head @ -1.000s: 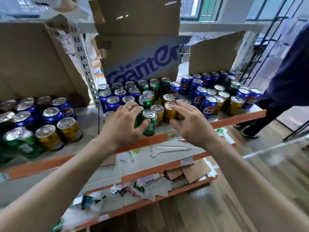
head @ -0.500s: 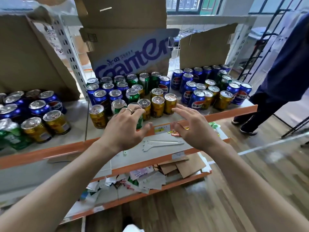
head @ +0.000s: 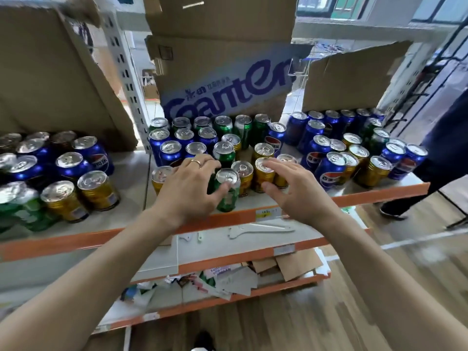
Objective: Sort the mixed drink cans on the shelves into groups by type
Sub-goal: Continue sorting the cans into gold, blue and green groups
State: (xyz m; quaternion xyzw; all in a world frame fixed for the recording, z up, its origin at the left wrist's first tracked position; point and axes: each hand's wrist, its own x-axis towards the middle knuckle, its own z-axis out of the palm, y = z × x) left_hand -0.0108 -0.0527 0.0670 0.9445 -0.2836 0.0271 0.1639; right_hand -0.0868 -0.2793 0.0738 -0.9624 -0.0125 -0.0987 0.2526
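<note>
**Head view: both hands over the front row, a green can under the left thumb**

Head camera looks down on the middle shelf [head: 379, 192], and it is a jumble up there: blue cans at the back left, green ones along the cardboard box [head: 228, 79], gold ones scattered through the front. Nothing is properly grouped yet.

The left hand [head: 188, 184] is spread over the front cans, thumb pressed against the side of the green can [head: 228, 190] near the shelf edge. The fingers reach past it, so I cannot tell whether they wrap the can or merely rest beside it. The right hand [head: 295, 186] hovers released, fingers splayed, fingertips just touching the top of a gold can [head: 264, 174], holding nothing.

That green can stands alone among gold neighbours, well apart from the green row [head: 243, 127] at the back, so it looks like the one to move. To do it well, close the fingers round the body, not the rim, and lift straight up before carrying it back; sliding it would topple the tightly packed gold cans beside it. The right hand could steady those, or sweep the gold ones together into their own cluster.
</note>
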